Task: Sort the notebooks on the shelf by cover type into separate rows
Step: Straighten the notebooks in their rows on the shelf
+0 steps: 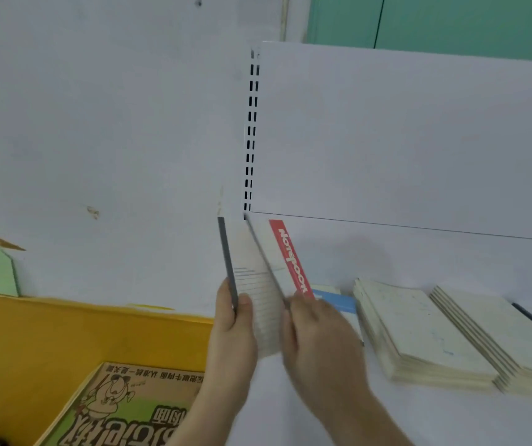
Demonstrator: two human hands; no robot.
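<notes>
— Above the shelf (419,252), where were the notebooks (259,284)?
— Held upright, fanned; left hand (234,329) gripped one's edge, right hand (316,336) pinched the rest.
— Handling?
— Light, thin, floppy, probably slippery; best gripped low near the spines.

At frame centre, a left hand (234,320) and right hand (314,329) hold open a notebook (258,284) above a white shelf (386,272), cream notebook stacks (419,333) at right.
</notes>
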